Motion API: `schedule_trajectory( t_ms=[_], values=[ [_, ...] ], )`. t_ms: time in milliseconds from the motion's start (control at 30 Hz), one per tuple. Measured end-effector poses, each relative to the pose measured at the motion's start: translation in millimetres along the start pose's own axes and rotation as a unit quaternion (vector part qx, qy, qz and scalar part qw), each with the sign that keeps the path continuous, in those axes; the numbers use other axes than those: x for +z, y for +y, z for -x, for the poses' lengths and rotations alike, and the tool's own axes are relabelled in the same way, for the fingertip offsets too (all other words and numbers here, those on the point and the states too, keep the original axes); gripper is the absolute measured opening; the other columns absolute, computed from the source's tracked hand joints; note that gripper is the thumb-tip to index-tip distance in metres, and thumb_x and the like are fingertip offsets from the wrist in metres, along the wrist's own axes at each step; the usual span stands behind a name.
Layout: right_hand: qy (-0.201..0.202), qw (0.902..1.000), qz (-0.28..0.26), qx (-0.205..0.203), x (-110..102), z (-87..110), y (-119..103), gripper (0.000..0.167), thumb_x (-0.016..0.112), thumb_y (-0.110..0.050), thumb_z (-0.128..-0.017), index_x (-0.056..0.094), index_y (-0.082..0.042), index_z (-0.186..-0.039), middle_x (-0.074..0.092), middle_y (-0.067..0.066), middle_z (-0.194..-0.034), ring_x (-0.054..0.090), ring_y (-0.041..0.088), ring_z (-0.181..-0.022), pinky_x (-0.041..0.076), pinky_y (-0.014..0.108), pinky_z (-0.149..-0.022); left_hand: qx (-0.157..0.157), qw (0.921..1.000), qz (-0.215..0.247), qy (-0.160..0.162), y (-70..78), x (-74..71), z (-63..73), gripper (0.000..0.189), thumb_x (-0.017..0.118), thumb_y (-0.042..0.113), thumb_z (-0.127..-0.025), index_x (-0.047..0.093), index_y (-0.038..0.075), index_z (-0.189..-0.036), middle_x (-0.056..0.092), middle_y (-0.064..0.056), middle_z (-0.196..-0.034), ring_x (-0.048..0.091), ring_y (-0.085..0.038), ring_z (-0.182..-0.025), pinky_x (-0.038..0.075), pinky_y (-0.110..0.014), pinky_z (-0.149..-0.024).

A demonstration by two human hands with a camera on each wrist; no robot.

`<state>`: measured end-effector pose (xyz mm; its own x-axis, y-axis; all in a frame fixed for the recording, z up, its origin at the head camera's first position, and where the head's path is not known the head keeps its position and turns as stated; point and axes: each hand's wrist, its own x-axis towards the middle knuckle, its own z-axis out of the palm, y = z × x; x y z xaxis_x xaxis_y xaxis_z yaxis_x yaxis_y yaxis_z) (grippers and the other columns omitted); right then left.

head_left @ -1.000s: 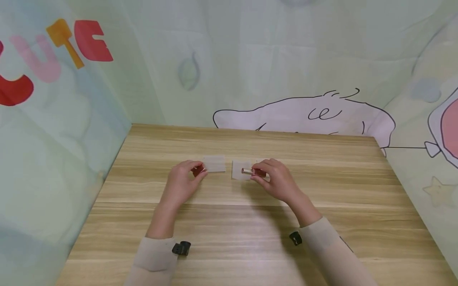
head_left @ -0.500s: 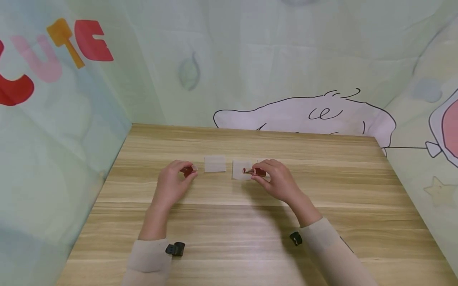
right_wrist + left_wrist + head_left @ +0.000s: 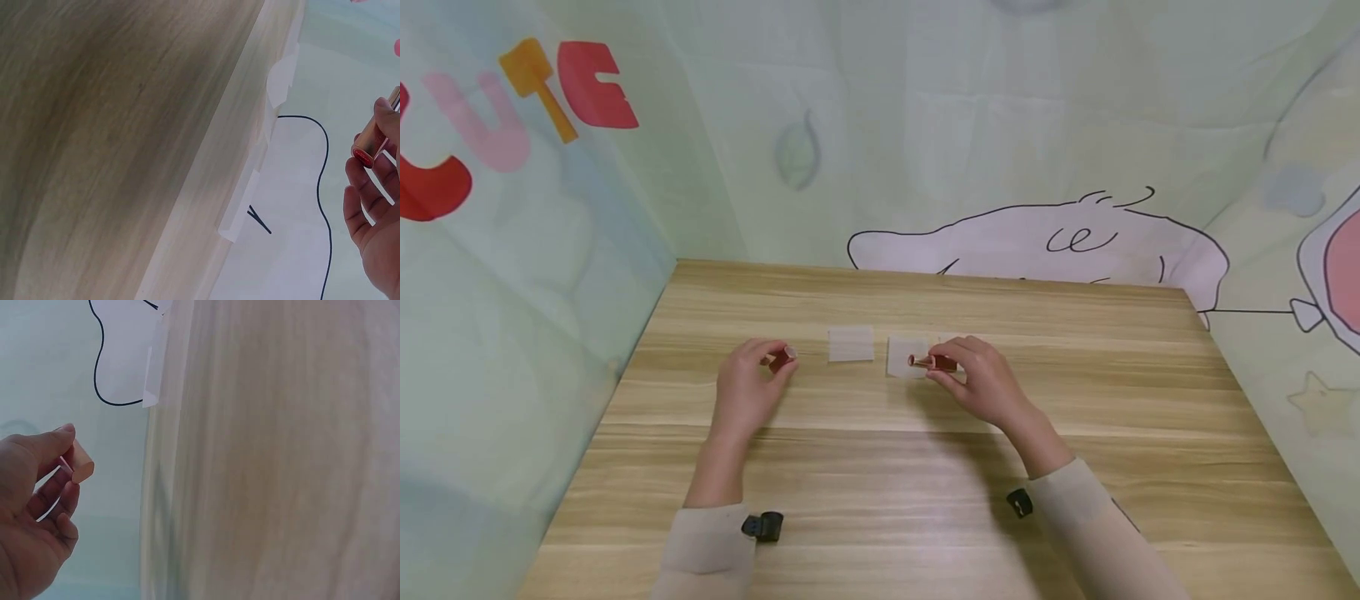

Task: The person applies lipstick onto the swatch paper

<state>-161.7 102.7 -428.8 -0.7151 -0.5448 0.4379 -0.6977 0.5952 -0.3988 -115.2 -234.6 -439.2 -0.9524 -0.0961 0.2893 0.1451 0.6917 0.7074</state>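
Observation:
In the head view my left hand (image 3: pixel 747 385) pinches a small, shiny, reddish lipstick cap (image 3: pixel 781 361) between thumb and fingertips, over the left part of the table. The left wrist view shows the same cap (image 3: pixel 81 464) with a rose-gold end, the other fingers loosely curled. Farther right, my right hand (image 3: pixel 979 377) grips the lipstick (image 3: pixel 944 363) by its red body, its gold tube (image 3: pixel 919 361) pointing left. Seen from the right wrist, the lipstick (image 3: pixel 370 145) has a red oval base end; part of it is hidden behind the thumb. The hands are well apart.
Below the lipstick lies a white paper square (image 3: pixel 901 367), with another white square (image 3: pixel 851 343) to its left. A third pale piece is mostly hidden behind the right hand. The wood-grain table (image 3: pixel 880 483) meets a printed cloth wall (image 3: pixel 737 150) at back and sides.
My left hand has moved left with the cap, away from the left paper square, uncovering that square's edge. My right hand and the lipstick stay nearly in place.

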Motion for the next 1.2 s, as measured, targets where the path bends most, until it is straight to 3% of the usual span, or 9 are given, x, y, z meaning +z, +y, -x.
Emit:
schedule_trajectory(
  t_ms=[233, 667, 1200],
  values=[
    [0.01, 0.9999, 0.002, -0.01, 2, 2.3, 1, 0.028, 0.085, -0.017, -0.083, 0.075, -0.005, -0.107, 0.074, 0.005, -0.096, 0.065, 0.018, -0.082, 0.055, 0.038, -0.072, -0.03, 0.9995, 0.005, 0.004, -13.9, 0.0, 4.0, 0.021, 0.077, 0.007, -0.09, 0.072, -0.001, -0.109, 0.07, -0.016, -0.108, 0.063, -0.035, -0.095, 0.05, -0.049, -0.086],
    [0.018, 0.9996, 0.002, -0.02, 4, 1.5, 1, 0.028, 0.086, -0.017, -0.082, 0.074, -0.005, -0.105, 0.074, 0.005, -0.095, 0.065, 0.018, -0.08, 0.055, 0.038, -0.072, -0.054, 0.9981, -0.012, 0.025, -33.3, -8.9, 3.9, 0.025, 0.076, 0.01, -0.091, 0.072, -0.003, -0.112, 0.071, -0.02, -0.108, 0.065, -0.038, -0.095, 0.05, -0.05, -0.087],
    [0.008, 0.9999, 0.0, -0.008, 5, 1.6, 2, 0.029, 0.086, -0.014, -0.082, 0.074, -0.006, -0.107, 0.074, 0.004, -0.095, 0.064, 0.018, -0.081, 0.054, 0.038, -0.072, -0.084, 0.9961, -0.016, 0.021, -43.8, -10.2, 2.5, 0.028, 0.077, 0.01, -0.091, 0.071, -0.007, -0.112, 0.071, -0.024, -0.1, 0.066, -0.038, -0.093, 0.05, -0.052, -0.088]
  ],
)
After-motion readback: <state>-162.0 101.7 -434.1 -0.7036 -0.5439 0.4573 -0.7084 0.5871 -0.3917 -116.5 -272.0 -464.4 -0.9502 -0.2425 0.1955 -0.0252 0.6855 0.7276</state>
